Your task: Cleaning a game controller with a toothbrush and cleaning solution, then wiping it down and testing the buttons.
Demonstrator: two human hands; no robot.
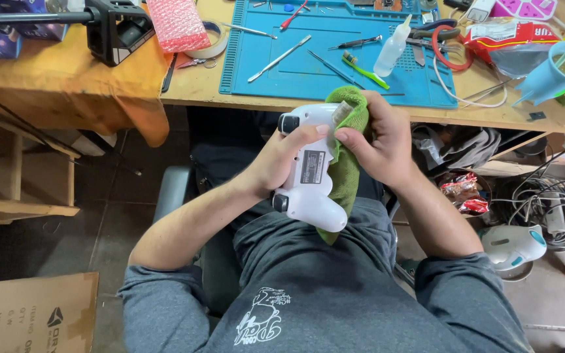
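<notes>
I grip the white game controller (308, 176) in my left hand (276, 163), back side up over my lap, just below the worktop (191, 85) edge, so its shell faces me. My right hand (377, 140) clasps a green cloth (348, 170) wrapped around the controller's far side, thumb pressing it on. Beyond the controller, 1 squeeze bottle (392, 49) and a green toothbrush (364, 70) lie on the blue mat (308, 72).

Wooden workbench (197, 85) | blue work mat (295, 65) | orange cloth (67, 85) | tape roll (214, 42) | pink bubble wrap (176, 25) | red snack bag (511, 39) | light-blue funnel (547, 78)
</notes>
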